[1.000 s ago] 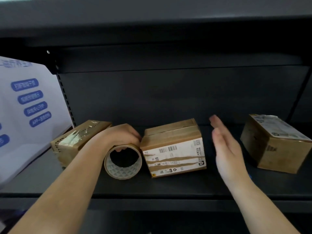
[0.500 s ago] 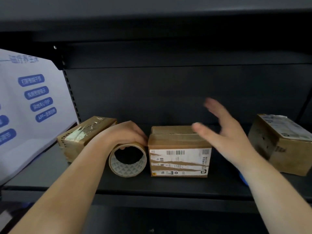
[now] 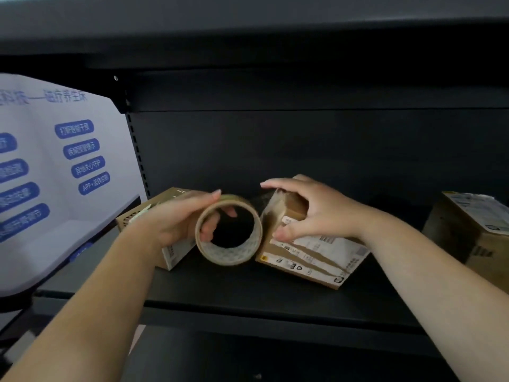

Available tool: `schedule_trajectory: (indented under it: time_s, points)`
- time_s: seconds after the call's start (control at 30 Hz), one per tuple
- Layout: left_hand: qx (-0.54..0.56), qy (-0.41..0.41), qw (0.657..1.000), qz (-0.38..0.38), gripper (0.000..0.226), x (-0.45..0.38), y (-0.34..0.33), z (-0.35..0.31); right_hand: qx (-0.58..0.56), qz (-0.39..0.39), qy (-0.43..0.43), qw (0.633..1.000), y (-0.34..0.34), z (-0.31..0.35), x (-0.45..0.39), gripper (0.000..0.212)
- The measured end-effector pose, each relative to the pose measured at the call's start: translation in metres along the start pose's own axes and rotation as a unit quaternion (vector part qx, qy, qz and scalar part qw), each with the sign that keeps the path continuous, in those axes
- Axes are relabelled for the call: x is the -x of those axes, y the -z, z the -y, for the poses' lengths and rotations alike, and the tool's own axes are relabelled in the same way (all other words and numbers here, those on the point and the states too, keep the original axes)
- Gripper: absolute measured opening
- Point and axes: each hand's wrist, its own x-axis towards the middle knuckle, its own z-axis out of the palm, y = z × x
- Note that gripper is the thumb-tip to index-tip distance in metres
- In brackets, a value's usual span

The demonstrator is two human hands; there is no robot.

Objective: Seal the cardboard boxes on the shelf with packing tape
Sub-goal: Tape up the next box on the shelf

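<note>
left hand (image 3: 176, 224) holds tape roll (image 3: 228, 230) | right hand (image 3: 311, 213) grips middle box (image 3: 308, 252) | no new tape on yet, looks just begun

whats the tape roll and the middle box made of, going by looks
Tape roll: likely tan plastic film, slightly glossy, on a brown cardboard-looking core. Middle box: brown matte cardboard with torn white printed paper labels; shiny strips suggest old tape.
</note>
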Motion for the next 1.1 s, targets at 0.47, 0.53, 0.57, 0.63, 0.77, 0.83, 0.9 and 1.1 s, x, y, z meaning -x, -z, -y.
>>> schedule_trajectory:
  time_s: [0.47,0.53,0.57,0.63,0.77,0.83,0.9,1.1]
  points:
    - [-0.170,0.046,0.978,-0.113,0.022,-0.013,-0.013,-0.056,-0.362,-0.205,0.069,0.907,-0.023,-0.034,0.024,0.065]
    - [-0.183,0.073,0.977,-0.087,0.021,-0.021,-0.021,-0.055,-0.400,-0.208,0.065,0.890,-0.026,-0.042,0.028,0.063]
    - [-0.191,0.078,0.976,-0.075,0.021,-0.027,-0.024,-0.053,-0.419,-0.210,0.064,0.881,-0.028,-0.047,0.030,0.062]
    - [-0.260,0.086,0.959,-0.068,0.019,-0.041,-0.032,-0.050,-0.436,-0.214,0.060,0.872,-0.030,-0.056,0.038,0.061]
    - [-0.369,0.094,0.922,-0.064,0.018,-0.060,-0.052,-0.048,-0.301,-0.184,0.013,0.936,-0.014,-0.063,0.056,0.066]
    - [-0.376,0.101,0.919,-0.055,0.016,-0.062,-0.056,-0.050,-0.137,-0.144,-0.040,0.979,0.008,-0.046,0.061,0.067]
    - [-0.389,0.105,0.914,-0.049,0.016,-0.062,-0.057,-0.053,0.065,-0.064,-0.087,0.992,0.030,-0.018,0.056,0.063]
    - [-0.437,0.080,0.894,-0.058,0.016,-0.066,-0.064,-0.060,0.252,0.103,-0.045,0.961,0.028,0.035,0.005,0.093]
